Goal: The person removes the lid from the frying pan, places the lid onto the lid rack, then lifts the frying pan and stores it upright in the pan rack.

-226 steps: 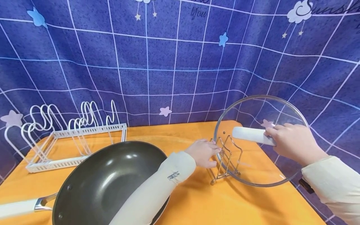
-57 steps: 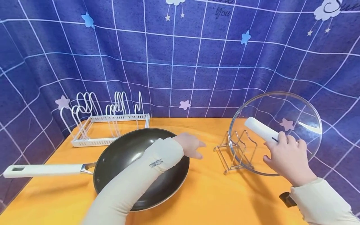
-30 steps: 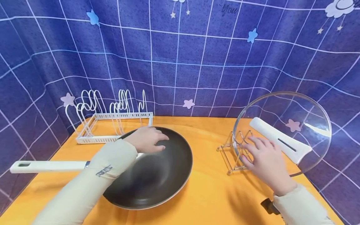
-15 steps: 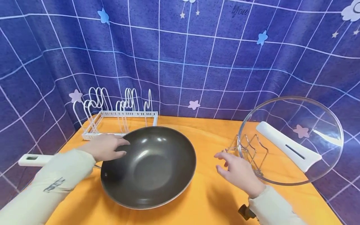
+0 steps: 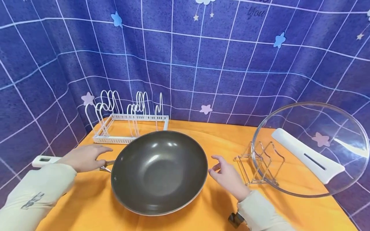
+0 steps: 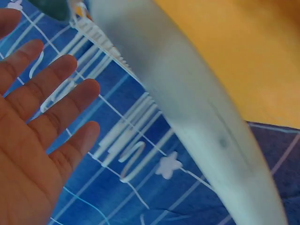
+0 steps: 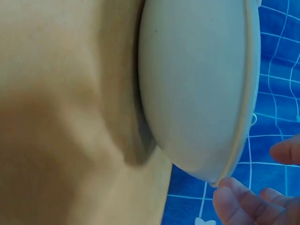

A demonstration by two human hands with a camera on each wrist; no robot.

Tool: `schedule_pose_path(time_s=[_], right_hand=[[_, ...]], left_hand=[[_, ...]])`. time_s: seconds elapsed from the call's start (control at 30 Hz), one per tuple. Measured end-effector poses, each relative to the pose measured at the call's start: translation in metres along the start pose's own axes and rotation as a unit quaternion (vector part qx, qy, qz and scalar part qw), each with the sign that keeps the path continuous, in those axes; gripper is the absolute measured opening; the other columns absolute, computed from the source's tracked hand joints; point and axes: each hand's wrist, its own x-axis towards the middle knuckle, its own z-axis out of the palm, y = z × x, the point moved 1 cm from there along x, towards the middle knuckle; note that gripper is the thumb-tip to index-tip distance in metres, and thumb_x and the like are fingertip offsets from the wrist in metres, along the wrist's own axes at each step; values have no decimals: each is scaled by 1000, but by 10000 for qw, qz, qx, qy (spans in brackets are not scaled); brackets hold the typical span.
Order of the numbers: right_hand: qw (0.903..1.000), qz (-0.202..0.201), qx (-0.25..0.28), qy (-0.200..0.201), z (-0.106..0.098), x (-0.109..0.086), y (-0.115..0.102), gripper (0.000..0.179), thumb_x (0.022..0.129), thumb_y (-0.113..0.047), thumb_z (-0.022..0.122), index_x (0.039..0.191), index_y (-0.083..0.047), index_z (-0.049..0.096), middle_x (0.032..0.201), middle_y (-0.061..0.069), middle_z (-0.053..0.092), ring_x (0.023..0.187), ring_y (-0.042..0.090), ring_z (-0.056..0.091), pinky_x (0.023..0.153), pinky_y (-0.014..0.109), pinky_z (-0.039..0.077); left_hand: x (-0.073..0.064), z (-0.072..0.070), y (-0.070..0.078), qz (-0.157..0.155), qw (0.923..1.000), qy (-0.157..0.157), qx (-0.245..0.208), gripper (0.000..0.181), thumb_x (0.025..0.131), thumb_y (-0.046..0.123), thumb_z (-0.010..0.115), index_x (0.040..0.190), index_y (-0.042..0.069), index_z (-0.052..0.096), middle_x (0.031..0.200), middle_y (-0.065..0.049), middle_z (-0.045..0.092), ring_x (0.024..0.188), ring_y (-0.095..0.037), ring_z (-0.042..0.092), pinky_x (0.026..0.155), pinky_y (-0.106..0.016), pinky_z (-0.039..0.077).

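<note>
A deep frying pan (image 5: pixel 162 176), dark inside and pale outside, sits on the orange tabletop. Over its white handle (image 5: pixel 43 161) hovers my left hand (image 5: pixel 85 158), thumb and fingers spread. In the left wrist view, the palm faces the handle (image 6: pixel 187 103) with a gap between them. My right hand (image 5: pixel 226 178) is at the pan's right side, fingers loosely bent. The right wrist view has its fingertips (image 7: pixel 227 201) right at the rim of the pan (image 7: pixel 197 93). A glass lid (image 5: pixel 306 155) with a white handle leans upright in a small wire rack (image 5: pixel 260 182).
Behind the pan, at the left, stands a white rack (image 5: pixel 114 140) with several looped dividers. A blue curtain (image 5: pixel 185 64) with a grid and stars hangs around the back and sides of the orange tabletop (image 5: pixel 214 128).
My right hand has let go of the lid's handle and moved left to the pan. My left hand has left the wire rack and crossed over the pan to its handle.
</note>
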Motion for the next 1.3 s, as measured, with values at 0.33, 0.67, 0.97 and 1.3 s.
schedule_pose_path(time_s=[0.33, 0.67, 0.97, 1.3], right_hand=[[9953, 219, 936, -102, 13, 8, 5, 59, 85, -10, 64, 137, 4, 39, 71, 2, 60, 60, 14, 52, 57, 29, 45], [9825, 260, 1833, -185, 22, 7, 14, 56, 84, -3, 59, 133, 14, 38, 63, 10, 55, 53, 20, 52, 43, 19, 33], [9807, 599, 1860, -95, 35, 8, 12, 53, 86, -3, 60, 135, 8, 42, 59, 1, 51, 51, 19, 52, 44, 20, 37], [9834, 430, 1715, -418, 34, 10, 10, 56, 80, 3, 53, 133, 13, 37, 56, 0, 50, 48, 17, 50, 44, 20, 34]], left_hand=[[-13, 12, -27, -406, 9985, -294, 226, 34, 80, 17, 63, 111, 3, 67, 105, -19, 67, 100, -42, 61, 82, -56, 48], [-17, 23, -27, -400, 9978, -408, 343, 36, 75, 19, 69, 109, 8, 66, 84, 1, 62, 71, -17, 55, 67, -46, 50], [-22, 31, -32, -465, 9985, -177, 233, 33, 69, 18, 75, 100, 10, 65, 88, -1, 64, 79, -25, 61, 72, -50, 50], [-23, 36, -31, 176, 9984, 509, 170, 22, 65, 8, 73, 82, 15, 60, 72, 10, 52, 64, -11, 50, 58, -37, 46]])
